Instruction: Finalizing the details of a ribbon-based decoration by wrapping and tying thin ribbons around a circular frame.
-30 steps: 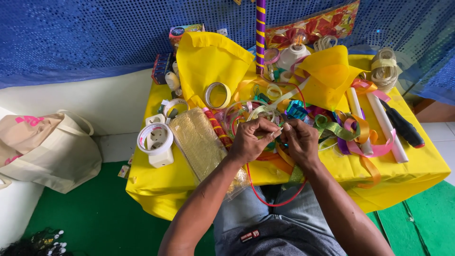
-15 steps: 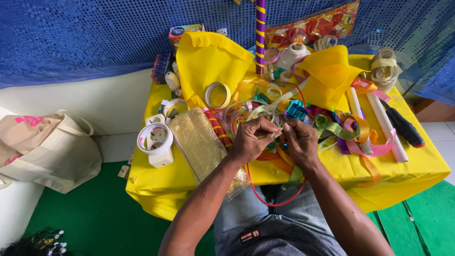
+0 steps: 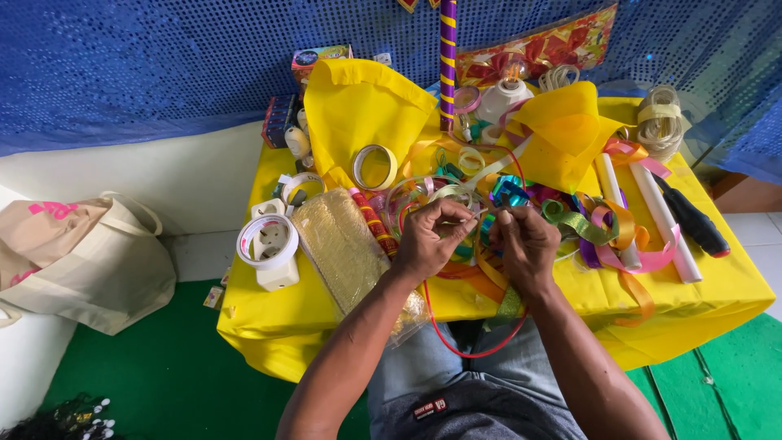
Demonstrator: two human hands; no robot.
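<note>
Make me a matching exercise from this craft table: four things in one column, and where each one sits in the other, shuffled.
Things:
1. tote bag
2. striped pole
3. black tool
4. tape roll

Places:
A. right end of the table
B. on the floor, left of the table
C. left end of the table, on a white block
D. upright at the back of the table

Pairs: 1-B, 2-D, 3-A, 4-C
</note>
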